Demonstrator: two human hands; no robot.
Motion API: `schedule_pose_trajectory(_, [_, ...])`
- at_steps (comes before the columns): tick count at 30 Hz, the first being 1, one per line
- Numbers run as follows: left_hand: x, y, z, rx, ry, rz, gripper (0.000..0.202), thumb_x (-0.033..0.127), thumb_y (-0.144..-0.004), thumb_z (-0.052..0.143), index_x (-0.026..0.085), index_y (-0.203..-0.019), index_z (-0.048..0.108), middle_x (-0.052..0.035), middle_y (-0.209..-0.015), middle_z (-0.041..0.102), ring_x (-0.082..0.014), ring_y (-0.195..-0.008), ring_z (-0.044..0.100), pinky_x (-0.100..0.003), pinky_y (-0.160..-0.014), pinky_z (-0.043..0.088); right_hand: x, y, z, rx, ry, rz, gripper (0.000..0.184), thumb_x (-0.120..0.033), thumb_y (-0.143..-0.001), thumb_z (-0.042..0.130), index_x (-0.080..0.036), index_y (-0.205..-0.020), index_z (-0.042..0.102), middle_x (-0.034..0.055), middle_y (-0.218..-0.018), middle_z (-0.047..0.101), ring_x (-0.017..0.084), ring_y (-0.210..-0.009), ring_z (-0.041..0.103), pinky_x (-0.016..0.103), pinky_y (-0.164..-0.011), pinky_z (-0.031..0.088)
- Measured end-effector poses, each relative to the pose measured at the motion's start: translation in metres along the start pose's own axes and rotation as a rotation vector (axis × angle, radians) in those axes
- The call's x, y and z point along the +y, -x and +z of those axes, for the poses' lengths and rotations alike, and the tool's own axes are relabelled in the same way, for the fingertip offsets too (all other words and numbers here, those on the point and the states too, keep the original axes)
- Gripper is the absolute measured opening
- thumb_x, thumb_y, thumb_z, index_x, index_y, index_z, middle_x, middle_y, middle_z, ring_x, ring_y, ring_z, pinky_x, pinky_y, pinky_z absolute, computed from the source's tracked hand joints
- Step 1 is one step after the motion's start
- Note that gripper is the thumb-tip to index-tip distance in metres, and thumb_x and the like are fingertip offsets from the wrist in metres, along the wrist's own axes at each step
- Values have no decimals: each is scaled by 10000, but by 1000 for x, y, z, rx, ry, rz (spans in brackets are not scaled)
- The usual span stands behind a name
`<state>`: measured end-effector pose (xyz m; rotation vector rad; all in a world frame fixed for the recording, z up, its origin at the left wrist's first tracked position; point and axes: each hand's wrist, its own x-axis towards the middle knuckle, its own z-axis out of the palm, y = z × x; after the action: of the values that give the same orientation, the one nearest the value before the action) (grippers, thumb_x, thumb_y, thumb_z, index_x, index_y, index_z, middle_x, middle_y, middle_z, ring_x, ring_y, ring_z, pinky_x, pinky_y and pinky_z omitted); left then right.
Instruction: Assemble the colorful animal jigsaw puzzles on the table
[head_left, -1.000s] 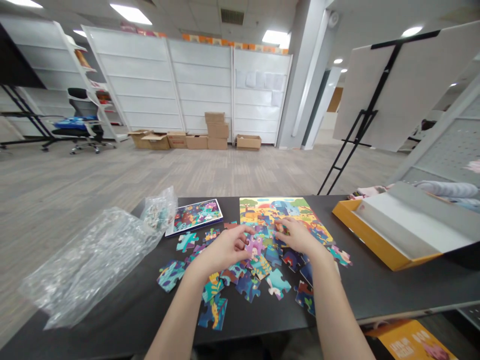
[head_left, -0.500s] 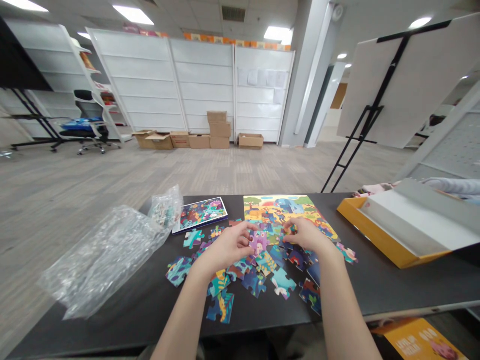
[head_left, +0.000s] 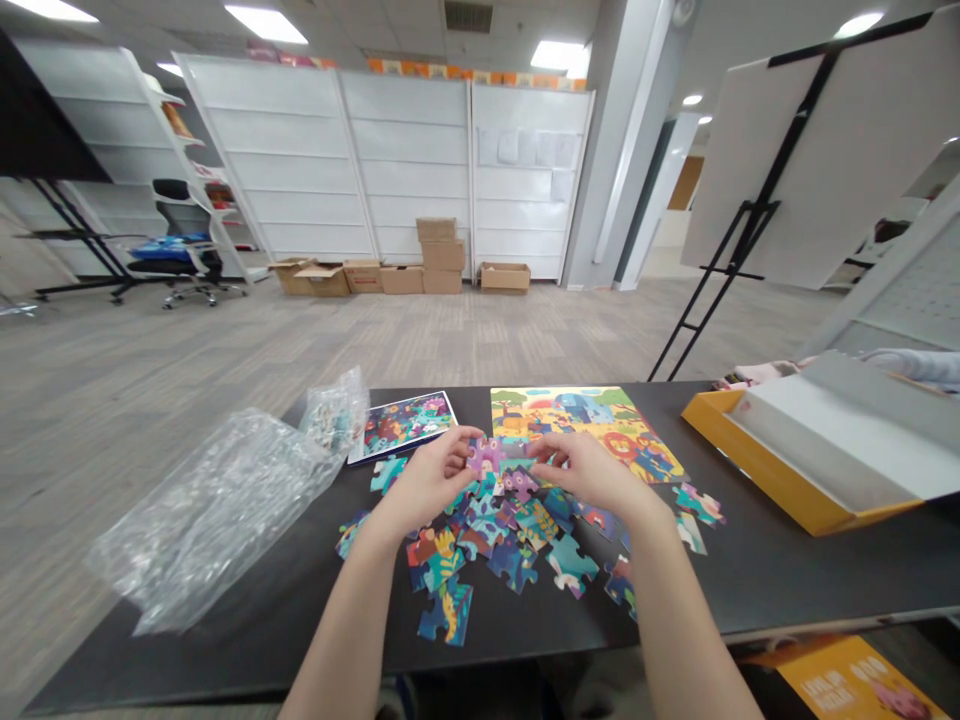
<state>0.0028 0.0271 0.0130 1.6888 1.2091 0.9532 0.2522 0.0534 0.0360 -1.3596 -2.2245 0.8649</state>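
My left hand (head_left: 442, 472) pinches a purple puzzle piece (head_left: 486, 456) by its left side, raised a little over the pile. Across from it, my right hand (head_left: 577, 466) has its fingers curled together near a teal patch of pieces; what they hold, if anything, I cannot make out. Below and between both hands lie several loose puzzle pieces (head_left: 513, 560), mostly dark blue, teal and yellow, some overlapping. Another purple piece (head_left: 519, 484) sits close to my right fingertips. Behind my right hand is a yellow animal picture board (head_left: 637, 440), partly covered by the hand.
A small picture card (head_left: 405, 420) lies behind my left hand. Crumpled clear plastic bags (head_left: 225, 515) spread over the left of the black table (head_left: 750, 570). An open yellow box (head_left: 795, 480) stands at the right. Beyond the table are cartons (head_left: 442, 255) and a board stand (head_left: 720, 280).
My left hand has moved slightly left and up with the purple piece. My right hand has come left, nearer to it, uncovering more of the yellow board. The view has shifted a little.
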Motion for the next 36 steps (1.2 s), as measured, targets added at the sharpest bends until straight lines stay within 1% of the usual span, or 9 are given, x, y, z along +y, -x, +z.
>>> schedule_pose_trajectory(3, [-4,1,-8,104,-16,15,424,269,-824,613,206,-1237,541,-4,-881,600,-151,-806,629,-262,-709,503,-3,-5,8,-56,45,-23,127,-281,-842,669,-216,-932,732,24,-822,738,178,-710,645,281,-651,464])
schedule_pose_trajectory(6, [-4,2,-11,127,-21,10,411,241,-838,576,208,-1245,533,-13,-899,613,-158,-827,633,-251,-688,486,2,-11,13,-46,157,20,107,-237,-829,673,-224,-913,738,29,-851,739,188,-740,646,280,-654,445])
schedule_pose_trajectory(9, [-1,3,-11,99,-47,-17,382,242,-818,588,199,-1196,560,-1,-861,605,-142,-740,609,-247,-654,476,8,-14,14,-31,260,68,196,-215,-796,706,-226,-987,748,58,-970,739,217,-825,658,297,-708,461])
schedule_pose_trajectory(14, [-1,4,-9,-46,-5,-44,392,261,-779,637,186,-1162,596,-8,-864,617,-143,-735,616,-263,-671,504,13,-14,18,-67,254,2,407,-296,-769,774,-248,-1170,731,100,-1176,679,275,-1021,653,357,-883,495])
schedule_pose_trajectory(18, [-9,7,-14,-26,-26,-80,416,283,-765,663,184,-1162,588,12,-867,580,-109,-659,592,-252,-640,495,16,-16,26,-88,254,26,470,-329,-748,802,-267,-1207,719,109,-1261,625,293,-1069,641,376,-911,495])
schedule_pose_trajectory(27, [-15,16,-24,-4,-34,-169,441,314,-734,720,199,-1131,565,47,-847,508,-95,-615,595,-234,-595,479,9,-17,23,-79,218,61,410,-293,-688,832,-200,-1041,644,77,-1063,649,234,-904,620,305,-722,454])
schedule_pose_trajectory(30, [-15,18,-25,-2,-37,-182,445,322,-733,728,198,-1127,565,35,-881,510,-100,-629,617,-222,-574,467,14,-18,23,-75,106,72,377,-269,-689,817,-208,-989,597,37,-939,668,207,-844,623,278,-665,436])
schedule_pose_trajectory(34, [-15,18,-24,-3,-35,-197,459,319,-726,741,202,-1135,568,9,-959,539,-116,-655,658,-229,-580,478,23,-21,22,-73,-123,33,160,-217,-795,682,-204,-910,570,3,-788,659,163,-728,632,275,-664,459])
schedule_pose_trajectory(36, [-14,17,-22,-6,-21,-191,437,301,-727,735,205,-1121,573,-1,-996,564,-125,-686,678,-242,-616,500,24,-23,21,-52,-256,-7,119,-246,-819,654,-202,-882,563,-6,-740,644,161,-708,633,288,-682,473])
